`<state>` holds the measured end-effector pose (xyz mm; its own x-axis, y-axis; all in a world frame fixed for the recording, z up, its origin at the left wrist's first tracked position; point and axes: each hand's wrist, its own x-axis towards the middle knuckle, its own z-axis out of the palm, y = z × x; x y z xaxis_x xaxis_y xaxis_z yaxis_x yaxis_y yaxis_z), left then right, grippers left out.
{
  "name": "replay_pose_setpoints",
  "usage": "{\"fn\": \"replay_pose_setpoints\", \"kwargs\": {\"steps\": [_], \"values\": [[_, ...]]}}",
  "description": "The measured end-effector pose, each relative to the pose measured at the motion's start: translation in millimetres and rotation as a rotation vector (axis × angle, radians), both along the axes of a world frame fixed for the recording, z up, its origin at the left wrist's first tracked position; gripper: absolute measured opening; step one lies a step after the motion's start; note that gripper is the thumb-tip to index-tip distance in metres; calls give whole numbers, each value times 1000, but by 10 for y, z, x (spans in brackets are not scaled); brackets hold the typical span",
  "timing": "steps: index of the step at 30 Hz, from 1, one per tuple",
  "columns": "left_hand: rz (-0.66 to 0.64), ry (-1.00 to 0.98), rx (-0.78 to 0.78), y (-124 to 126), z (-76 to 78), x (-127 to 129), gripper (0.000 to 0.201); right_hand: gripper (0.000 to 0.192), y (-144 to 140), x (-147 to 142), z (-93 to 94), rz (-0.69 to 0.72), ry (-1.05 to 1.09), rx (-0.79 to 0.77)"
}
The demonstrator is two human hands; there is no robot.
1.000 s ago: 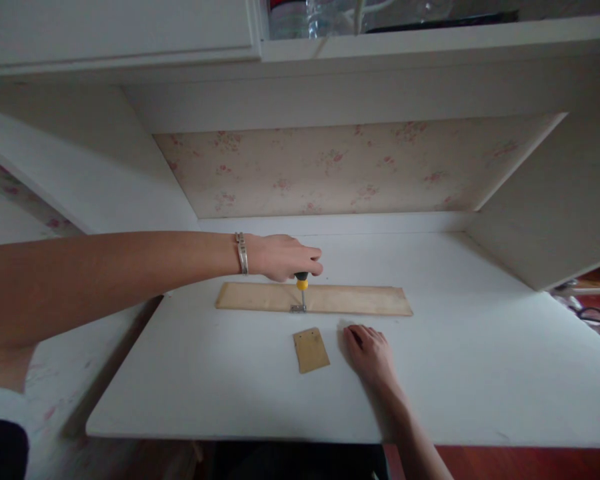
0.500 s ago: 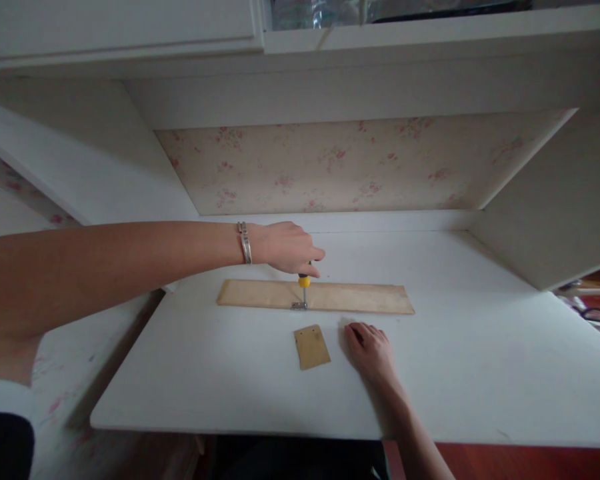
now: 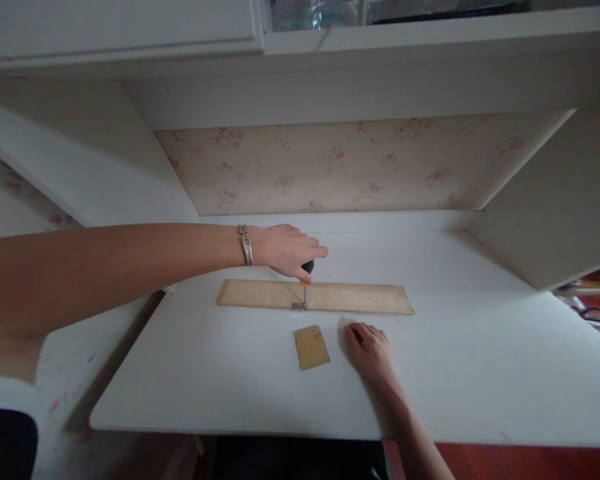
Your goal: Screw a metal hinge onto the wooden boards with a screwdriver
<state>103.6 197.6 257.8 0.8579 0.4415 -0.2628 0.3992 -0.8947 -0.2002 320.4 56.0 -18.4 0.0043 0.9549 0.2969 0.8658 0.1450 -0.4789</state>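
My left hand (image 3: pixel 293 251) is closed round the black and yellow handle of a screwdriver (image 3: pixel 307 267), held nearly upright. Its shaft runs down to a small metal hinge (image 3: pixel 299 306) at the near edge of a long, narrow wooden board (image 3: pixel 360 297), which lies flat. On the white tabletop, right of a small tan wooden piece (image 3: pixel 313 347) with holes near its far edge, rests my right hand (image 3: pixel 373 350). The fingers there are curled in, with a dark spot between thumb and forefinger; what they hold, if anything, is hidden.
The white desk (image 3: pixel 220 380) is closed in by side panels and a back wall with floral wallpaper (image 3: pixel 330 167). Overhead hangs a white cabinet (image 3: pixel 130 27). Off the right side, some dark and reddish items stand on a shelf (image 3: pixel 597 290).
My left hand has shifted slightly and turned on the screwdriver's handle, so more of the black part shows and less of the yellow. My right hand, the board and the tan piece stay put.
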Motion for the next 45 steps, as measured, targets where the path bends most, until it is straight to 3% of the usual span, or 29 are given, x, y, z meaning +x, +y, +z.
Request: {"fn": "replay_pose_setpoints", "kwargs": {"steps": [5,7,10,13,17,20,22,25,28,30,33,36,39,42,45], "values": [[-147,55,-62,15,4,-47,33,31,-1,2,0,3,-4,-8],[-110,58,-41,22,-3,-43,29,31,-5,3,1,0,-7,-9],[15,20,-17,20,-5,-23,48,31,-12,2,8,-2,-12,-7],[-10,1,-48,4,7,-22,57,31,-14,-2,22,-2,-16,-4],[-106,21,-96,2,-4,-25,50,32,-8,-3,29,2,-21,-4],[-15,16,-55,12,-15,12,45,33,-6,-3,16,0,-23,-3],[25,1,-35,9,1,39,52,33,-6,-2,8,-6,-24,-1],[-35,7,-70,-16,49,49,57,34,-8,2,5,-6,-25,2],[-84,45,-85,-32,59,36,42,33,-7,3,6,2,-27,-1],[-46,46,-56,-28,36,34,28,33,-6,3,3,1,-27,-2],[3,14,5,-16,5,39,35,33,-5,4,-6,-7,-28,-2],[-100,13,22,-15,12,25,45,33,-5,7,-9,-4,-30,-2],[-173,57,2,-12,27,7,38,34,-6,11,-3,-1,-31,-2],[-94,47,-3,1,11,16,25,34,-8,9,8,-3,-30,1],[-23,1,3,5,-14,33,35,35,-11,5,16,-3,-30,5]]}}
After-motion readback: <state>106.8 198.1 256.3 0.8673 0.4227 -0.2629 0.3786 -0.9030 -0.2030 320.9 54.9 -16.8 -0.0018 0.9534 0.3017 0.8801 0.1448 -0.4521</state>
